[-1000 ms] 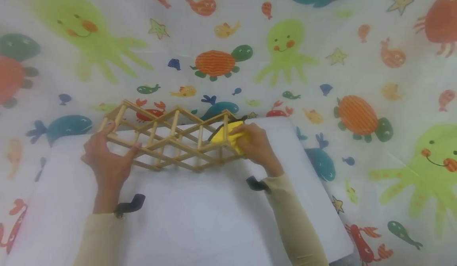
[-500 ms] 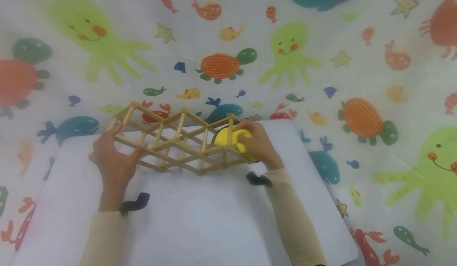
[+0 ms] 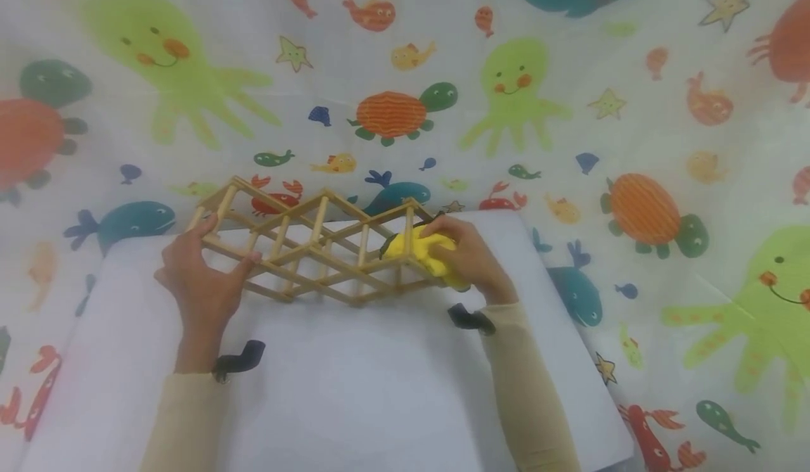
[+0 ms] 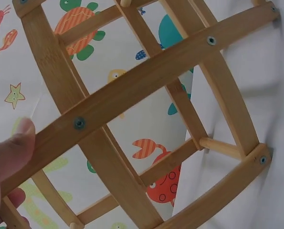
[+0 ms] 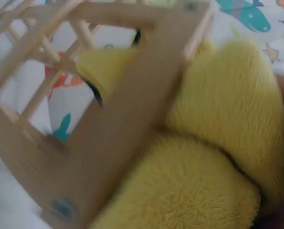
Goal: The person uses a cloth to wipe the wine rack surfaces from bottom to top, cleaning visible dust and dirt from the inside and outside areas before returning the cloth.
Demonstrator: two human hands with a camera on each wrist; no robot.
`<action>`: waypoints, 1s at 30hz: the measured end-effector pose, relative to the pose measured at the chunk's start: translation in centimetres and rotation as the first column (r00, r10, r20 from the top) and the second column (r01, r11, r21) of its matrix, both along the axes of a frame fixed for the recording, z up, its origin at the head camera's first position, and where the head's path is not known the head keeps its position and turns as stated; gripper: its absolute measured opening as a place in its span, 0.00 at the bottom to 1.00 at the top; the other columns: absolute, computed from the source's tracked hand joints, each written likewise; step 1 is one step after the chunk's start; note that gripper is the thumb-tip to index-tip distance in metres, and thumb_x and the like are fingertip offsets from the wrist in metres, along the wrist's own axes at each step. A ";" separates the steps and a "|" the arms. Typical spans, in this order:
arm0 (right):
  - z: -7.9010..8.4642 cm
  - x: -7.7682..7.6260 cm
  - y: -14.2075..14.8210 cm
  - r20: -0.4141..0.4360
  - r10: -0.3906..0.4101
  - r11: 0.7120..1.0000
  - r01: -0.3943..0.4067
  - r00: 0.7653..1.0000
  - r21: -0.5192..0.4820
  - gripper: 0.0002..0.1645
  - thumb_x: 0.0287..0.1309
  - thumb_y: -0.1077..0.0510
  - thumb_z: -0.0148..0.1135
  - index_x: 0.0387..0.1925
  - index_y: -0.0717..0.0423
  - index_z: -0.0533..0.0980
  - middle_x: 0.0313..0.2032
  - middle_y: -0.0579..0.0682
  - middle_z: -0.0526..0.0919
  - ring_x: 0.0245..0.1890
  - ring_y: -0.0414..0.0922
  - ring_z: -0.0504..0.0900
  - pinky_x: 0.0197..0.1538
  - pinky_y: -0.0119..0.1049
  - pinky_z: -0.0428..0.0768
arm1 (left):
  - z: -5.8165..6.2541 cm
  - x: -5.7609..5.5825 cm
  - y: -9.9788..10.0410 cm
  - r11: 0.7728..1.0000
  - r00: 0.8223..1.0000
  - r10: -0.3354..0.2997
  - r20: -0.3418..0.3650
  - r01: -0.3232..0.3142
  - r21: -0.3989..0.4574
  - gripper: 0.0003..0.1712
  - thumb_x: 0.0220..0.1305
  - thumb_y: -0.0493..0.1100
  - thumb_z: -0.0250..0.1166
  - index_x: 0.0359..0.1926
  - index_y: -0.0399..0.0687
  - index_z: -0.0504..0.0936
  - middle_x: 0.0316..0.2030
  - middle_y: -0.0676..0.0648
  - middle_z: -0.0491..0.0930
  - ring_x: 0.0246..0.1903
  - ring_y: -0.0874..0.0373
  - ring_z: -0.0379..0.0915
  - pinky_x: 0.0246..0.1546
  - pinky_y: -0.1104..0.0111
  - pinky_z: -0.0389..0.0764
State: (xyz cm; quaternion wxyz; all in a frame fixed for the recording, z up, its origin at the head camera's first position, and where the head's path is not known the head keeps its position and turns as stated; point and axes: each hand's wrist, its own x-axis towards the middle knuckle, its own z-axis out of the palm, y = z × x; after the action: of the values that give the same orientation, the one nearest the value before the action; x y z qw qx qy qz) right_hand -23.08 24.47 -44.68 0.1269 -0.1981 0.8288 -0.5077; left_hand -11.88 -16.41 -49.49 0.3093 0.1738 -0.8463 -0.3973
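A wooden lattice rack [image 3: 319, 220], made of crossed slats joined by dowels, stands at the far part of the white table. My left hand [image 3: 202, 282] grips its left end, with the thumb on a slat [image 4: 132, 85] in the left wrist view. At the opposite end my right hand [image 3: 471, 254] holds a yellow cloth [image 3: 436, 247] with a dark edge. Close up in the right wrist view, the fluffy cloth [image 5: 227, 86] is bunched against the rack's end slat [image 5: 127, 114], part of it behind the wood. My right fingers are mostly hidden there.
The white tabletop [image 3: 354, 387] extends toward me from the rack. Behind it hangs a white sheet [image 3: 443, 176] printed with sea animals. Dark wrist mounts [image 3: 240, 359] stick out from both sleeves.
The yellow cloth has shifted and changed shape around the rack's right end as my right hand moved slightly. My left hand keeps its grip. The head view has shifted a little.
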 end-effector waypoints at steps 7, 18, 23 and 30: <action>0.7 -0.9 2.3 -0.147 0.228 0.965 -0.202 0.963 0.168 0.16 0.63 0.68 0.64 0.44 0.43 0.83 0.47 0.47 0.85 0.41 0.51 0.81 0.44 0.42 0.86 | 0.4 -0.2 0.0 1.000 0.999 -0.026 0.047 0.026 0.003 0.49 0.57 0.57 0.82 0.77 0.61 0.72 0.75 0.43 0.73 0.73 0.37 0.59 0.65 0.37 0.46; 1.0 0.0 1.7 -0.100 0.236 0.951 -0.209 0.967 0.226 0.15 0.61 0.67 0.64 0.40 0.41 0.82 0.45 0.44 0.85 0.43 0.49 0.81 0.46 0.43 0.84 | 0.0 -0.3 -0.3 0.999 0.999 -0.032 0.037 0.032 0.006 0.49 0.56 0.58 0.82 0.77 0.60 0.72 0.73 0.42 0.74 0.73 0.39 0.60 0.68 0.36 0.44; 0.9 0.1 2.6 -0.202 0.101 0.972 -0.053 0.974 0.231 0.17 0.60 0.71 0.63 0.40 0.45 0.82 0.48 0.46 0.86 0.45 0.48 0.81 0.47 0.40 0.83 | 0.0 -0.1 -0.1 0.999 0.999 -0.036 0.016 0.036 0.004 0.49 0.54 0.55 0.84 0.75 0.59 0.73 0.72 0.42 0.75 0.71 0.39 0.60 0.66 0.39 0.46; 1.2 0.6 2.5 -0.180 0.123 0.975 -0.084 0.976 0.207 0.13 0.64 0.69 0.64 0.41 0.47 0.82 0.48 0.48 0.86 0.46 0.51 0.81 0.49 0.44 0.85 | 0.0 0.0 0.0 1.000 1.000 -0.021 0.003 0.021 0.004 0.48 0.55 0.55 0.84 0.75 0.59 0.74 0.71 0.42 0.75 0.72 0.40 0.60 0.65 0.40 0.47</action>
State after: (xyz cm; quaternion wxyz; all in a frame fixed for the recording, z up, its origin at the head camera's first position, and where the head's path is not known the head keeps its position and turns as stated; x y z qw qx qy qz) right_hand -22.51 27.01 -43.50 0.0919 -0.2757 0.8721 -0.3936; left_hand -11.93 -16.37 -49.49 0.3034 0.1664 -0.8477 -0.4020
